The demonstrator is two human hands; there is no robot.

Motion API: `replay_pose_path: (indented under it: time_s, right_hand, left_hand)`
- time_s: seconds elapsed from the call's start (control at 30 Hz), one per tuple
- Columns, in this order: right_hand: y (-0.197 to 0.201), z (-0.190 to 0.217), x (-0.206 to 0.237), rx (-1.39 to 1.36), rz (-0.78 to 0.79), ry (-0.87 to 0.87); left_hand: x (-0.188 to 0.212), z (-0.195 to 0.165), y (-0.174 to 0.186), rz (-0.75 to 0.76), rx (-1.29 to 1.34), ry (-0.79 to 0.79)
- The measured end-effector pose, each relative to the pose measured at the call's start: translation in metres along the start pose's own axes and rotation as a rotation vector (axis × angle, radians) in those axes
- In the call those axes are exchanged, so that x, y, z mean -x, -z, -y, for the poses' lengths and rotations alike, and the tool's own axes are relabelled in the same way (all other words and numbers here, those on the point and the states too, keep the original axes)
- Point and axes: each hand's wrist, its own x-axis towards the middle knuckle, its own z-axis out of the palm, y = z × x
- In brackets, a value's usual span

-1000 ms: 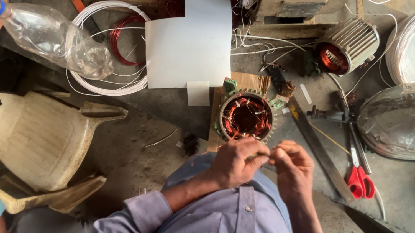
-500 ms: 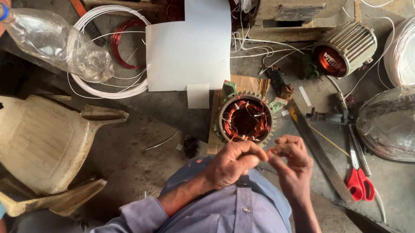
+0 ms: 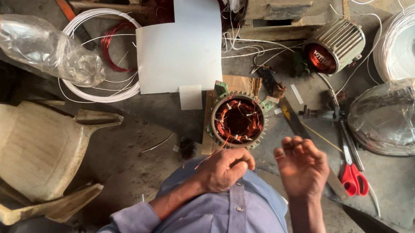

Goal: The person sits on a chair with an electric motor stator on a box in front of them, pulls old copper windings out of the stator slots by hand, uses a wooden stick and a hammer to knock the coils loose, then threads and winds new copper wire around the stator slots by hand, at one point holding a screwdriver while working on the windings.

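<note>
Far left of the frame: clear plastic bottle (image 3: 42, 47) lying on its side above a broken plastic chair (image 3: 31, 146); leave both be

Upper middle: white insulation sheet (image 3: 182, 50), partly over a loop of white wire (image 3: 89, 52)

Centre: motor stator (image 3: 239, 120), copper windings showing in its bore, standing on a wooden block just above your hands

Your left hand (image 3: 224, 169): fingers curled shut, pinching what looks like a fine copper strand (image 3: 212, 156) that runs up to the stator; keep that strand taut and straight, no kinks

Your right hand (image 3: 301, 166): open, fingers loosely spread, holding nothing; bring it close to guide the strand

Right: red-handled scissors (image 3: 352, 174) near your right hand; foil-wrapped bundle (image 3: 413, 114) beyond
</note>
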Motion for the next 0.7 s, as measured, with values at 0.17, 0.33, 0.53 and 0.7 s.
replay_pose_path:
  time_s: [0.17,0.33,0.53,0.7]
  right_hand:
    - [0.013,0.033,-0.007,-0.013,-0.032,0.122]
    - [0.027,0.066,-0.011,-0.064,-0.145,0.166]
    - [0.008,0.036,-0.006,1.253,-0.012,0.332]
    - [-0.033,-0.038,-0.009,1.436,0.411,-0.023]
  left_hand:
    - [0.012,0.012,0.014,-0.063,-0.153,-0.257]
    - [0.038,0.024,0.037,-0.056,-0.437,-0.113]
    - [0.066,0.018,0.055,-0.226,-0.449,-0.145]
    - [0.066,0.020,0.059,-0.283,-0.143,-0.150]
